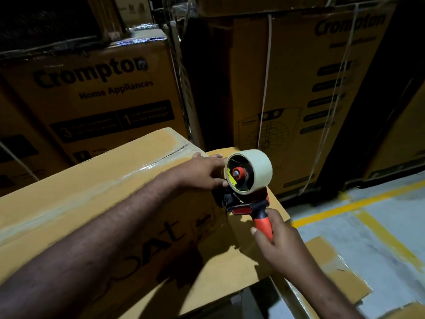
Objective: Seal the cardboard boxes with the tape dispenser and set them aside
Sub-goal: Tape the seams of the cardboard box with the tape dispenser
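Now: taping at the right end of the box (92, 203), judging by where the dispenser (243, 201) sits.
Right hand (278, 240): fingers clenched round the orange handle (263, 226) – a full grip, probably so the tool can be pulled and pressed without twisting.
Left hand (202, 173): fingers released and mostly straight, resting on the box's top edge just beside the roll (258, 168). It likely steadies the box and smooths the tape; whether it also touches the tape end I cannot tell.
Dispenser: held against the upper right corner of the box with the roll uppermost and the handle pointing back toward the person. That angle suits running tape over the edge.
Box: right in front, between both arms, with its long top face running off to the left.
Seam (115, 183): a glossy strip of tape already lies along the top, so that part looks sealed. The end by the dispenser seems to be what is left.
Stacks: printed cartons (103, 100) stand close behind the box, some bound with white straps, apparently stored stock.
Floor (391, 238): grey with yellow lines (345, 207). A flat cardboard sheet (333, 272) lies to the right, near the box.
Count: two hands, one dispenser, one roll, one box in work and one flat sheet – plus two cartons with readable print and more in the dark above.
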### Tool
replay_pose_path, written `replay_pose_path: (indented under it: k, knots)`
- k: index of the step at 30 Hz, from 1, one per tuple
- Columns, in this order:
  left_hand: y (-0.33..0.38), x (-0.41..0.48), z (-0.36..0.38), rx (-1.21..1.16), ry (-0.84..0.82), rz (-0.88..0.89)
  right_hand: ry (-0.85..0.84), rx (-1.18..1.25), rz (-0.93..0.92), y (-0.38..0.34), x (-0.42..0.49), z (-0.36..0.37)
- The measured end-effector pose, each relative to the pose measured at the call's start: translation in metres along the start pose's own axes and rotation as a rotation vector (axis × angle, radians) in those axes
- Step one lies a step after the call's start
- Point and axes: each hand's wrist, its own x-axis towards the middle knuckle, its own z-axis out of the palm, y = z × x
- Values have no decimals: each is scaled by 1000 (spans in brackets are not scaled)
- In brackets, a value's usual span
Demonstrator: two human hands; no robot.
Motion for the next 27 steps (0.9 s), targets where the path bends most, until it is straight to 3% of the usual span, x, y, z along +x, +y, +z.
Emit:
replay_pose_path:
  k: [5, 8, 13, 19, 23, 27]
  knots:
    - [-8, 0, 12, -16, 94, -41, 10, -222, -55, -6, 5, -5]
    - [-8, 2, 27, 147, 203, -26, -40, -245, -15, -3, 2, -1]
    - [-3, 5, 30, 189, 205, -6, -207, 327, 214, 1, -4, 7]
    - [7, 6, 24, 153, 219, -108, -145, 481, 289, 10, 17, -20]
    - [9, -12, 37, 268, 344, -57, -144, 619, 296, 9, 30, -34]
    - [10, -46, 44, 303, 344, -49, -164, 799, 334, 8, 42, -22]
